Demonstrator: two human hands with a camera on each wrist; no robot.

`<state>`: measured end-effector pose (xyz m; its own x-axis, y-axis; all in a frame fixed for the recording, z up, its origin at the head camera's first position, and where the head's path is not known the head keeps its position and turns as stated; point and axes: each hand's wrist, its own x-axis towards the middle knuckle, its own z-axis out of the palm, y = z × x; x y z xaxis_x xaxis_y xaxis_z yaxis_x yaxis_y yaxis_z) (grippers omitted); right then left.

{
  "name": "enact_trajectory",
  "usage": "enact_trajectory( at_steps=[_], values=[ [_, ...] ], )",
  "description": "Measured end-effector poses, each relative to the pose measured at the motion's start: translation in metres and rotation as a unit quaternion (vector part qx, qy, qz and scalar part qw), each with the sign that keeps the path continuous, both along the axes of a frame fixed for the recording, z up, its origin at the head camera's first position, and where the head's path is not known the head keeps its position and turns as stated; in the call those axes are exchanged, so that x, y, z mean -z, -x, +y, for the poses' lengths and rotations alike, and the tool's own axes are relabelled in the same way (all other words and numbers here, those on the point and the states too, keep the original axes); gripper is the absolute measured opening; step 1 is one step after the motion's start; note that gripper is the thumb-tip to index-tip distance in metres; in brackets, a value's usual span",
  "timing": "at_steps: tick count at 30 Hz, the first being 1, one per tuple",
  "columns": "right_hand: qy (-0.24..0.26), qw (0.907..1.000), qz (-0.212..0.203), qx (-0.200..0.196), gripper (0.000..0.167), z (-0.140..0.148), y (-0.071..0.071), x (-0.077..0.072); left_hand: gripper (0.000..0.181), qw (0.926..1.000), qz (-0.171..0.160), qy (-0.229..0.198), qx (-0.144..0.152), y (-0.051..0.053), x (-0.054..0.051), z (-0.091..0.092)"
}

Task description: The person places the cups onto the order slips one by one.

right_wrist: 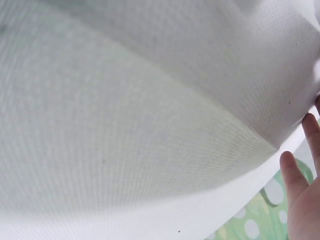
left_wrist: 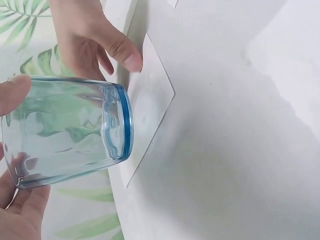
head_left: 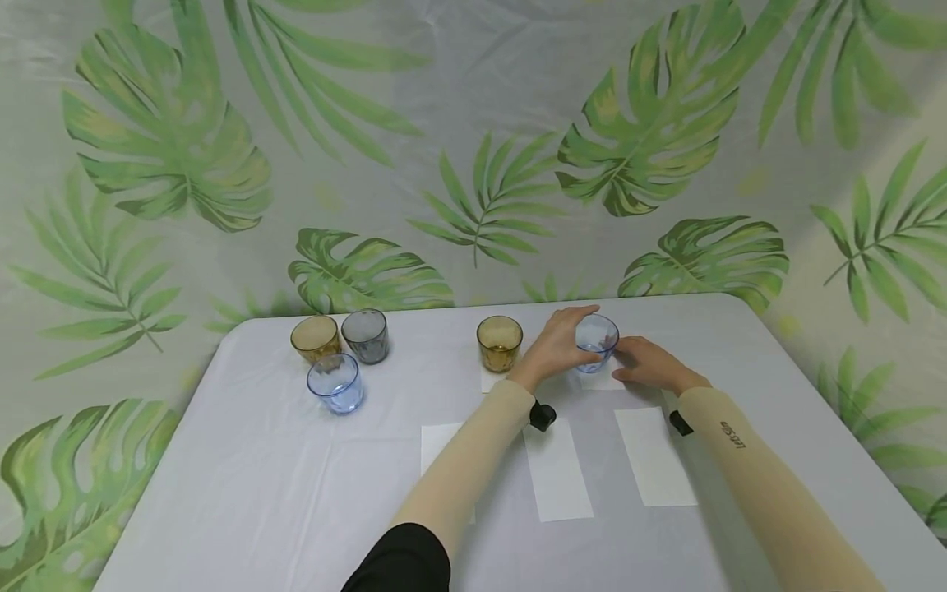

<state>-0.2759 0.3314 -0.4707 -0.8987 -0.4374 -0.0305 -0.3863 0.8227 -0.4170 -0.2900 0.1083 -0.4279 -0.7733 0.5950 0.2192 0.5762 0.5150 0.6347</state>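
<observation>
My left hand (head_left: 558, 345) holds a clear blue glass (head_left: 596, 342) near its rim, thumb on one side and fingers on the other. In the left wrist view the glass (left_wrist: 70, 132) has its thick base over a white paper sheet (left_wrist: 152, 95); whether base and paper touch, I cannot tell. To the right of the glass is my right hand (head_left: 654, 364), its fingers loosely bent and its thumb by the sheet's edge. An amber glass (head_left: 500, 345) stands left of my left hand, on another white sheet (head_left: 491, 381).
At the table's left stand an amber glass (head_left: 314, 339), a grey glass (head_left: 366, 335) and a blue glass (head_left: 336, 385), close together. In front lie white sheets, among them a middle one (head_left: 560, 477) and a right one (head_left: 655, 460). A leaf-patterned curtain (head_left: 488, 197) hangs behind the table.
</observation>
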Motion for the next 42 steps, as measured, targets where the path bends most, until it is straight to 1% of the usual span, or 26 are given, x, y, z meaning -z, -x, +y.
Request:
enact_trajectory(
  at_steps=[7, 11, 14, 16, 20, 21, 24, 27, 29, 33, 37, 42],
  values=[
    [0.012, 0.9999, -0.007, 0.007, 0.050, -0.001, 0.000, 0.001, 0.080, 0.9998, -0.004, -0.017, -0.011, 0.001, 0.010, 0.008],
    [0.017, 0.9999, 0.000, 0.004, 0.046, -0.002, 0.000, -0.001, 0.081, 0.9993, -0.002, -0.025, -0.029, 0.002, 0.014, 0.014],
    [0.014, 0.9999, 0.003, -0.001, 0.045, -0.003, 0.001, -0.001, 0.081, 0.9988, 0.004, -0.024, -0.043, 0.003, 0.015, 0.017],
    [0.015, 0.9999, 0.002, -0.002, 0.046, -0.002, 0.002, 0.000, 0.081, 0.9985, 0.004, -0.022, -0.050, 0.003, 0.016, 0.019],
    [0.039, 0.9991, 0.006, -0.018, 0.051, 0.000, 0.002, 0.001, 0.081, 0.9980, -0.002, -0.021, -0.060, 0.003, 0.017, 0.022],
    [0.043, 0.9987, 0.013, -0.023, 0.052, 0.001, 0.002, 0.001, 0.081, 0.9978, -0.003, -0.020, -0.063, 0.003, 0.017, 0.022],
    [0.057, 0.9977, 0.019, -0.030, 0.055, 0.002, 0.001, 0.001, 0.081, 0.9974, -0.001, -0.020, -0.070, 0.003, 0.018, 0.024],
    [0.050, 0.9984, 0.012, -0.021, 0.055, 0.001, -0.001, -0.001, 0.081, 0.9971, 0.004, -0.020, -0.073, 0.004, 0.020, 0.026],
    [0.041, 0.9991, -0.002, -0.011, 0.055, -0.002, -0.002, -0.003, 0.081, 0.9971, 0.006, -0.019, -0.074, 0.004, 0.021, 0.028],
    [0.026, 0.9996, -0.013, -0.005, 0.054, -0.005, -0.004, -0.006, 0.082, 0.9967, 0.004, -0.016, -0.079, 0.002, 0.022, 0.032],
    [0.031, 0.9994, -0.015, 0.001, 0.051, -0.004, -0.005, -0.006, 0.084, 0.9958, 0.006, -0.015, -0.090, -0.001, 0.023, 0.034],
    [0.042, 0.9988, -0.020, 0.014, 0.050, -0.004, -0.006, -0.006, 0.086, 0.9949, 0.019, -0.017, -0.098, -0.004, 0.026, 0.037]
  ],
)
